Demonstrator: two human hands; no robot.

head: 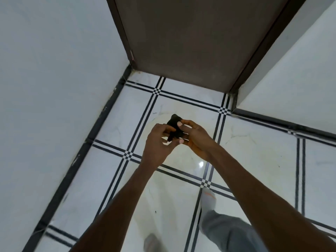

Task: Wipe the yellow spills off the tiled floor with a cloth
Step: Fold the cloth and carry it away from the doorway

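White tiled floor (254,157) with thin black double lines crossing between tiles, glossy, small bright glare spot near centre; faint yellowish smear (181,153) on the middle tile, partly hidden under the hands, edges hard to make out.

Far left: pale wall (45,88) running down to a dark skirting strip (101,120) along the floor edge; a few small dark specks on the tile near bottom left.

Centre top: closed dark brown door (190,42) in a dark frame, bottom edge meeting the floor.

Centre: left hand (156,142) raised above the floor, fingers curled, pinching the lower left side of a small dark cloth (175,127); cloth bunched up, black or very dark, held in the air between both hands, not touching the floor, directly over the yellowish tile; right hand (196,137) just beside the left, thumb and fingertips gripping the cloth's right side, pale nails showing against the dark fabric; both bare forearms reaching in from the bottom edge.

Lower centre: blurred foot (154,242) at the bottom edge, detail too soft to tell.

Right of centre, low: foot in a white sock (209,199) planted on a black tile line, grey trouser leg (229,231) below it.

Far right: second pale wall (294,79) with its own dark skirting, corner meeting the door frame.
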